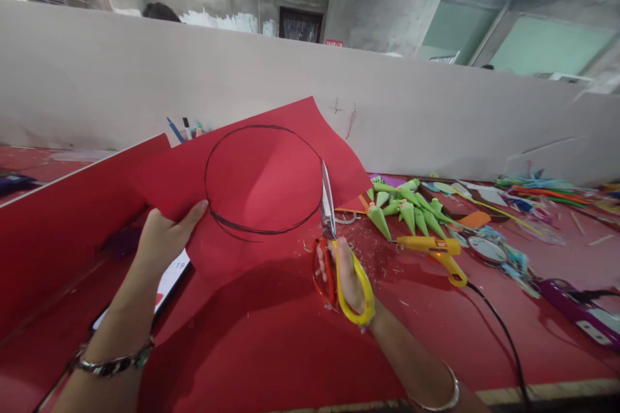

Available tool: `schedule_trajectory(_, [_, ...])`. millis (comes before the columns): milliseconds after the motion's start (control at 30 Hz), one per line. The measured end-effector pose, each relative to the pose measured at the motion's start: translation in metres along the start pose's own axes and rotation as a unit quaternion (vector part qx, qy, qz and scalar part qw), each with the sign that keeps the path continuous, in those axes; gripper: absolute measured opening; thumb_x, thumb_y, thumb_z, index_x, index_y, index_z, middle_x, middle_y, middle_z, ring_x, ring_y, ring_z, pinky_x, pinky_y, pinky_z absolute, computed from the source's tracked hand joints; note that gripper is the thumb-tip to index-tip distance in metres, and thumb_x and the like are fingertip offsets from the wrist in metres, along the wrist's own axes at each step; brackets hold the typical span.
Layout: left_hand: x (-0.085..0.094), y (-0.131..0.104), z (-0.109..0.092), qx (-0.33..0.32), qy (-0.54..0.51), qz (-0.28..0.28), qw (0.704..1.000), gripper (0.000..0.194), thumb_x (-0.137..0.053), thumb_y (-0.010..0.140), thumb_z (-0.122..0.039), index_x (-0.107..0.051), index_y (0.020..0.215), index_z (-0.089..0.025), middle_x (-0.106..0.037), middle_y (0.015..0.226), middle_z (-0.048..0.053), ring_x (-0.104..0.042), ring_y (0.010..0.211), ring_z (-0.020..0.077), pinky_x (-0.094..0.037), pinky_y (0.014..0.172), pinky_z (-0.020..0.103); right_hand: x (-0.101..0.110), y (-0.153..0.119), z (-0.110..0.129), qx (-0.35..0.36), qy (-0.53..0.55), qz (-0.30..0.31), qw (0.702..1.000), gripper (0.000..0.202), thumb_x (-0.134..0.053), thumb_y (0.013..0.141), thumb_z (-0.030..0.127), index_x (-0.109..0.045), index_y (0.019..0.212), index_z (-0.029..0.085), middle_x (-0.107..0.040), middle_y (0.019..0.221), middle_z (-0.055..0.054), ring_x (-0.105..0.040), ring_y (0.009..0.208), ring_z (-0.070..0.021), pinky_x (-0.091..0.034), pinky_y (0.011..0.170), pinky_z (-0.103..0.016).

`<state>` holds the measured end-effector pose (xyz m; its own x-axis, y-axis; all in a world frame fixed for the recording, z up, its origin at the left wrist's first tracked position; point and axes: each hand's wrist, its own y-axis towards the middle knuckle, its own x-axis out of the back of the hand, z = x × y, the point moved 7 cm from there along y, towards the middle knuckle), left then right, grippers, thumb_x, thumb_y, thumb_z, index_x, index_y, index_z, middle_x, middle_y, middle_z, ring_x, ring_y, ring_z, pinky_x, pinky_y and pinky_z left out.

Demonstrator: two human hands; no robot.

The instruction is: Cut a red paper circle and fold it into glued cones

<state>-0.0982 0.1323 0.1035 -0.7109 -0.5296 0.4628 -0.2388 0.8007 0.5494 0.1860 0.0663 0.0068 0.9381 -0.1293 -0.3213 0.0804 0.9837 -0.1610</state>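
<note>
A large sheet of red paper, with a circle drawn on it in black, is held up tilted above the red table. My left hand pinches its lower left part, thumb on the front face near the circle's left edge. In my right hand are scissors with one yellow and one red handle. Their blades point upward and lie at the right side of the circle, with the paper between or against them; exactly how far they are apart is hard to tell.
Right of the scissors lie green paper cones, a yellow glue gun with a black cord, a round mirror-like disc and a purple device. A phone lies under my left forearm. A pale partition stands behind the table.
</note>
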Motion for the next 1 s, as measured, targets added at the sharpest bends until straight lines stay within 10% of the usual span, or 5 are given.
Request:
schedule_trajectory(533, [0.003, 0.0, -0.001, 0.017, -0.032, -0.009, 0.999, 0.04, -0.059, 0.067, -0.041, -0.063, 0.093, -0.012, -0.068, 0.095, 0.012, -0.063, 0.089, 0.0285, -0.051, 0.078, 0.041, -0.002, 0.001, -0.002, -0.012, 0.022, 0.033, 0.999, 0.05, -0.047, 0.068, 0.069, -0.045, 0.065, 0.019, -0.032, 0.05, 0.008, -0.026, 0.04, -0.005, -0.028, 0.038, -0.016])
schedule_trajectory(800, [0.009, -0.003, -0.002, 0.034, -0.087, -0.019, 0.995, 0.035, -0.064, 0.069, -0.035, -0.062, 0.096, -0.012, -0.064, 0.107, 0.01, -0.058, 0.1, 0.0252, -0.046, 0.09, 0.04, -0.001, 0.005, 0.005, 0.022, 0.0, 0.102, 0.995, 0.049, -0.053, 0.064, 0.067, -0.054, 0.073, 0.02, -0.05, 0.069, 0.001, -0.054, 0.065, -0.014, -0.048, 0.052, -0.024])
schedule_trajectory(1000, [0.008, -0.002, 0.0, 0.03, -0.107, 0.006, 0.994, 0.028, -0.063, 0.071, -0.031, -0.061, 0.092, -0.012, -0.063, 0.109, 0.008, -0.058, 0.1, 0.0225, -0.045, 0.09, 0.039, 0.009, 0.006, 0.0, 0.009, -0.032, 0.066, 0.997, 0.048, -0.045, 0.071, 0.067, -0.053, 0.074, 0.02, -0.043, 0.05, 0.006, -0.039, 0.041, -0.0074, -0.035, 0.039, -0.019])
